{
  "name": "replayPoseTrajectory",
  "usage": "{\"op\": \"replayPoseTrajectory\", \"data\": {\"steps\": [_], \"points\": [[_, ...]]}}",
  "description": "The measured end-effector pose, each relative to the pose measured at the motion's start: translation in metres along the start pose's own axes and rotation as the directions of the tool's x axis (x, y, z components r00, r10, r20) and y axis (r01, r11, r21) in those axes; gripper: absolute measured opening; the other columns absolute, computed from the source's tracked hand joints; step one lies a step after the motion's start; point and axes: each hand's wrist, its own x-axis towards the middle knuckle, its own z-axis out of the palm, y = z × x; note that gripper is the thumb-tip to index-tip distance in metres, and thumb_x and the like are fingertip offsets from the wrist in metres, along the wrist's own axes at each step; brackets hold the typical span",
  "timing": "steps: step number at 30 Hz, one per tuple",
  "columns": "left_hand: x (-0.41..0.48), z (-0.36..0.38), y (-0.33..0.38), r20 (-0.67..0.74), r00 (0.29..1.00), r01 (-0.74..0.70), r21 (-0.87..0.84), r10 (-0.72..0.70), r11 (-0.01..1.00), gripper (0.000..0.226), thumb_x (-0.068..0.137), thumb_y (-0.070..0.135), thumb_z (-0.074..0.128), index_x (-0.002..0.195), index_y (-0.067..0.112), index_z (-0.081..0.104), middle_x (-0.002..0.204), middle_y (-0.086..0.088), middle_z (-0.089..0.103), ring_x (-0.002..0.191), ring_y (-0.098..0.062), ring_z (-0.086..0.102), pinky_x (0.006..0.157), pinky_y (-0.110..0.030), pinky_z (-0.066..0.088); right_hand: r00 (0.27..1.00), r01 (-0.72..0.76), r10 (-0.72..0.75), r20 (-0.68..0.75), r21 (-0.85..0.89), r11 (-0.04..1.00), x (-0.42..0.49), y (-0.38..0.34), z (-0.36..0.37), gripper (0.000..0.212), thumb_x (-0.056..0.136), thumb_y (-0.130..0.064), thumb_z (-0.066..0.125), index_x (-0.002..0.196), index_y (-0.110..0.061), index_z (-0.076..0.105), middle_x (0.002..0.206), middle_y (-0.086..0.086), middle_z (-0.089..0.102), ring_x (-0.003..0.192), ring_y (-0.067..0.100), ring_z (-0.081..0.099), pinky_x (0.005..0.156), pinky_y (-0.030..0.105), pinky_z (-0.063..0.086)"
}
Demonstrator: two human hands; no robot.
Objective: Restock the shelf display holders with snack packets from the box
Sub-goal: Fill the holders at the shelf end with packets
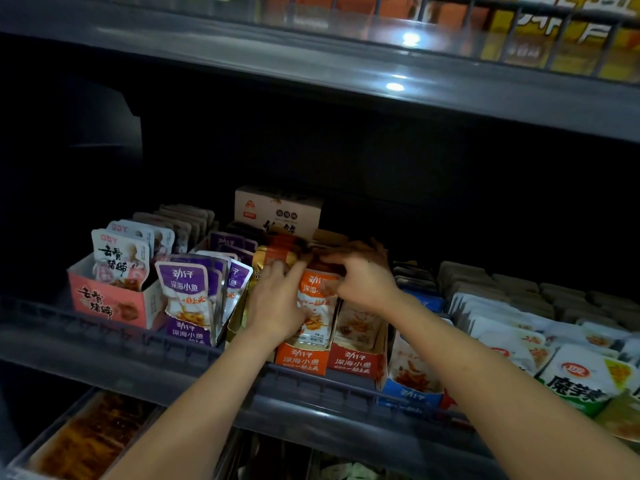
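1. Broadly, the shelf [207,348] carried a row of cardboard holders. The orange holder [301,362] stood at its front rail, between a purple holder [188,332] and a red holder [356,363].
2. Upright in that orange holder sat the orange packets [317,299], a small sheaf of thin pouches. I judged them light, soft and slick, apt to fan out or slide past one another unless squeezed flat. They looked best taken by their stiffer sealed edges.
3. Both forearms reached up and in from below, bringing the hands close together on the sheaf.
4. The left hand [277,299] clasped the sheaf's left edge, fingers curled round it.
5. The right hand [360,275] pinched the top right corner, thumb in front and fingers hooked over the top; dim light hid finer contact.
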Motion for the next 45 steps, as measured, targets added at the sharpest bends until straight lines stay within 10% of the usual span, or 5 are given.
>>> {"op": "replayPoseTrajectory", "data": {"steps": [7,11,15,23,45], "points": [[-0.001,0.001,0.002,-0.009,1.000,-0.005,0.022,0.005,1.000,0.085,0.076,0.032,0.076,0.145,0.026,0.027,0.130,-0.007,0.042,0.124,-0.024,0.037,0.098,-0.032,0.038,0.975,-0.069,0.033,0.218,0.160,0.985,-0.011,0.007,-0.019,0.070,0.080,-0.046,0.069,0.142,-0.035,0.037,0.142,-0.006,0.045,0.127,0.016,0.043,0.095,0.029,0.037],[-0.002,0.001,0.004,-0.026,1.000,-0.011,0.062,0.012,0.998,0.084,0.078,0.029,0.074,0.145,0.027,0.025,0.128,-0.006,0.041,0.123,-0.023,0.036,0.097,-0.030,0.038,0.986,0.165,-0.158,0.048,-0.327,0.930,-0.016,0.005,-0.027,0.060,0.085,-0.055,0.057,0.137,-0.029,0.043,0.140,0.000,0.044,0.127,0.024,0.040,0.104,0.040,0.033],[-0.002,-0.001,0.004,-0.018,1.000,-0.005,0.055,0.006,0.998,0.085,0.079,0.031,0.074,0.146,0.028,0.023,0.130,-0.005,0.041,0.125,-0.022,0.036,0.098,-0.030,0.037,0.984,0.175,-0.158,0.078,-0.359,0.917,-0.016,0.007,-0.029,0.045,0.087,-0.049,0.058,0.121,-0.021,0.054,0.120,0.003,0.060,0.108,0.022,0.057,0.089,0.035,0.046],[-0.001,-0.006,0.003,0.003,0.999,-0.039,0.049,0.039,0.998,0.082,0.082,0.027,0.070,0.149,0.026,0.021,0.128,-0.006,0.044,0.124,-0.023,0.037,0.098,-0.031,0.037,0.955,-0.048,0.107,0.276,-0.214,0.976,-0.010,0.027,-0.041,0.007,0.089,-0.020,0.062,0.093,-0.017,0.067,0.098,0.000,0.064,0.086,0.017,0.061,0.067,0.026,0.046],[-0.003,-0.013,0.006,-0.016,1.000,-0.006,0.015,0.006,1.000,0.084,0.081,0.039,0.070,0.148,0.029,0.021,0.131,-0.005,0.041,0.126,-0.022,0.035,0.100,-0.031,0.036,0.976,-0.146,0.194,0.099,-0.359,0.922,0.005,0.039,-0.028,0.028,0.092,-0.026,0.058,0.120,-0.022,0.058,0.122,0.005,0.060,0.109,0.024,0.058,0.081,0.031,0.044]]}}
